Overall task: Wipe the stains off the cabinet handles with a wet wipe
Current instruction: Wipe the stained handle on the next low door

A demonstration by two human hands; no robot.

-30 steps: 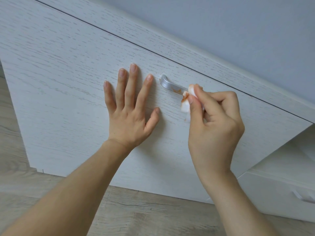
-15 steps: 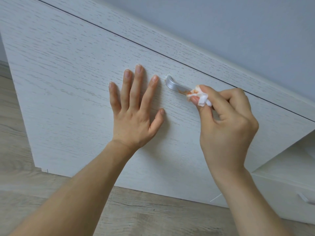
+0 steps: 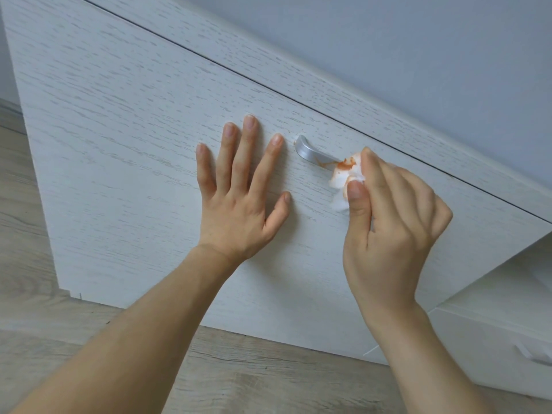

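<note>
A: Where are the two hands?

B: The left hand (image 3: 236,201) lies flat on the white wood-grain cabinet door (image 3: 125,138), fingers (image 3: 249,144) spread wide and holding nothing, palm against the panel just left of the handle (image 3: 313,153)

A: And the other one?

B: The right hand (image 3: 391,222) has its fingers closed on a crumpled white wet wipe (image 3: 343,177), pinched between the thumb and the first fingers. The wipe presses against the right part of the silver handle and covers it there

A: Any stains to see?

B: Yes, orange-red smears (image 3: 343,165) on the wipe, and a thin orange streak (image 3: 325,164) on the handle just where the wipe meets it. The handle's left end is bare metal and looks clean

A: What else is around?

B: A wood-look floor (image 3: 268,375) below the door, a pale wall (image 3: 418,55) above the cabinet top, and at the lower right a second white front (image 3: 490,348) with another handle (image 3: 534,355) partly cut off by the edge
</note>
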